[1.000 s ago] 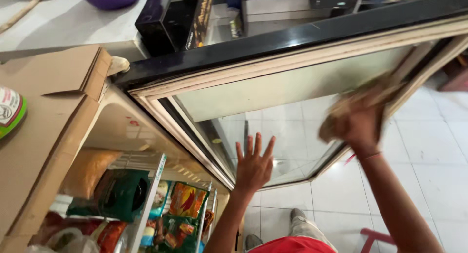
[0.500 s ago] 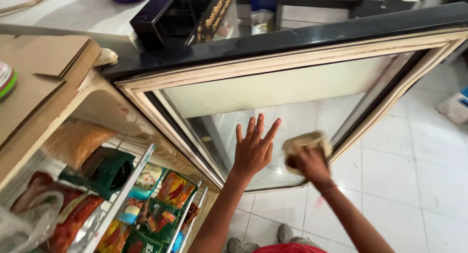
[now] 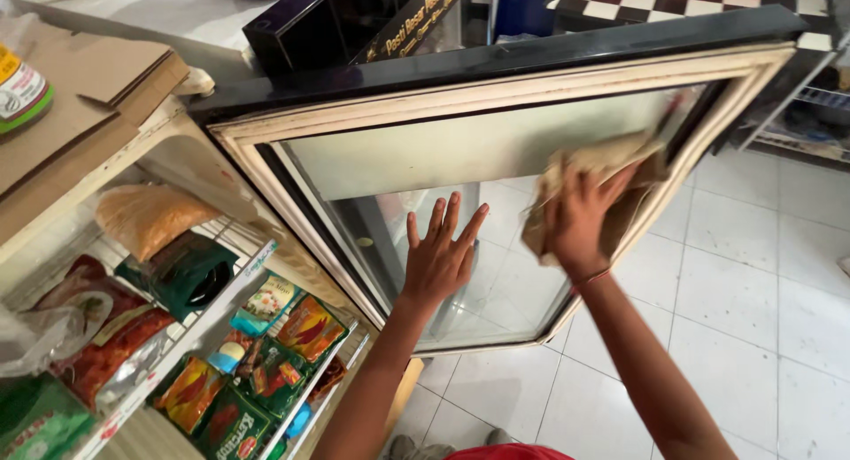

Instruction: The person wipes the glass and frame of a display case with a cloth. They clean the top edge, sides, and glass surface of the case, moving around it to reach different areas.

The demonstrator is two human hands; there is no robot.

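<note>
The left hand (image 3: 440, 255) lies flat and wide open, fingers spread and pointing up, pressed against the inner face of the open cooler door's clear glass pane (image 3: 496, 274); this flat placement appears to brace the hinged door so that it does not swing under pressure from the other side. The right hand (image 3: 580, 214), just to the right of the left one and slightly higher, is closed around a crumpled beige cloth (image 3: 591, 172), which it presses against the glass near the cream-coloured door frame (image 3: 496, 92) at the upper right; bunching the cloth under the palm gives a firm pad for rubbing the pane. The upper band of the glass above both hands looks dull and milky, while the part around and below the left hand is clear enough to show the white floor tiles (image 3: 761, 274) behind it. To the left of the left hand, the cooler's white wire shelves (image 3: 266, 247) carry bright red and green food packets (image 3: 301, 327), and a flattened brown cardboard sheet (image 3: 80, 97) lies on top of the cabinet. Compared with half a second ago, the right hand and cloth have travelled from below and beside the left hand up towards the top right corner; the left hand has kept its place on the glass.
</note>
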